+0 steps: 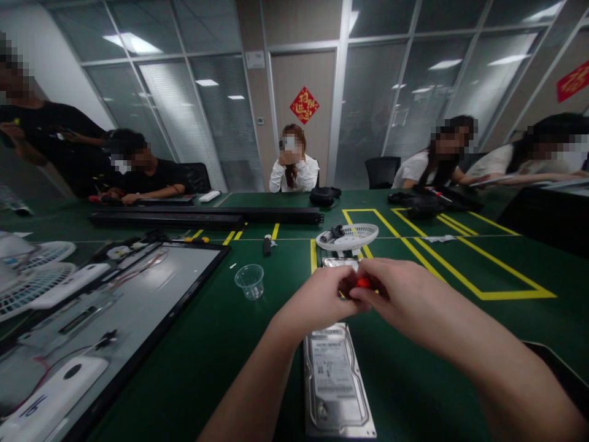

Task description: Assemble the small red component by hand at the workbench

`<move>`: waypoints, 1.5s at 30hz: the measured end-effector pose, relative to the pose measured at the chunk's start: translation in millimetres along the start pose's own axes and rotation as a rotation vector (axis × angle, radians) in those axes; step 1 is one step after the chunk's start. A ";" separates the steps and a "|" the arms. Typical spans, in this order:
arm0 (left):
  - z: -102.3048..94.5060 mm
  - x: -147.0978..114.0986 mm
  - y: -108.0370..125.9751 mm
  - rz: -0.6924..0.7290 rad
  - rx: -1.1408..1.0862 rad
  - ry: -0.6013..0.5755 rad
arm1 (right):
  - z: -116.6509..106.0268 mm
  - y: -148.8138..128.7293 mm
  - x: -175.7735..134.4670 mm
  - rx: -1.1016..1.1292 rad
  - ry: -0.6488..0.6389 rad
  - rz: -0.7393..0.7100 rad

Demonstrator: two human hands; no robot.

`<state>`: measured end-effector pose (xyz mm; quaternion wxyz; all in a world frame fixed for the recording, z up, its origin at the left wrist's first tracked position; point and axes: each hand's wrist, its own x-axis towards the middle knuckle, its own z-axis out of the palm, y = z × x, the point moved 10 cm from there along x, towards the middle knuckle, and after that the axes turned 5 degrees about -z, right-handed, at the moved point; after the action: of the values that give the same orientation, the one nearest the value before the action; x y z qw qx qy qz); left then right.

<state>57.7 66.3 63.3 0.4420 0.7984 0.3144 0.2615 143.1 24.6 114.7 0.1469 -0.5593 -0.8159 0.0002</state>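
My right hand (391,285) is closed around a small red object (363,283); only its rounded end shows between thumb and fingers, so its kind is unclear. Right against it, my left hand (329,298) has its fingers curled inward, and what they grip is hidden. Below both hands, a silver hard drive (335,380) with a printed label lies flat on the green table. Just behind the fingers, part of another silver metal unit (340,263) is visible, mostly covered by my hands.
A clear plastic cup (250,282) stands left of my hands. Beyond them sits a white basket (368,236) with dark parts. At left lies a large flat panel (151,288) with wires. Long black bars (207,218) cross the far side. Several people sit or stand around the table.
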 end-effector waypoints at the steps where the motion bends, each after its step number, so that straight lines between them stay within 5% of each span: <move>1: 0.7 0.1 0.2 -0.001 0.010 -0.008 | -0.8 1.2 -0.3 -0.006 0.008 0.010; 8: -3.5 -1.1 2.8 0.023 -0.025 0.046 | -2.0 -7.8 -0.5 0.072 0.000 -0.086; 15: 1.1 0.3 -3.2 -0.029 -0.021 -0.002 | -3.8 2.5 -0.2 -0.039 0.021 0.016; 22: -2.9 -1.6 3.6 0.015 0.025 0.041 | -0.8 -7.3 -0.3 0.041 -0.011 -0.082; 29: 0.9 0.1 -1.4 -0.025 -0.015 -0.002 | -1.9 4.7 -1.1 -0.046 0.018 0.021; 35: -0.6 0.0 2.9 0.026 0.050 0.007 | -4.0 -6.1 -2.4 0.052 0.003 -0.098; 45: 2.1 0.5 -1.8 -0.007 0.045 -0.015 | -4.5 -0.8 -1.9 0.018 0.018 -0.028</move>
<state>59.0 66.2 60.8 0.4272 0.8090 0.3198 0.2467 144.0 21.7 118.7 0.1593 -0.5464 -0.8222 0.0004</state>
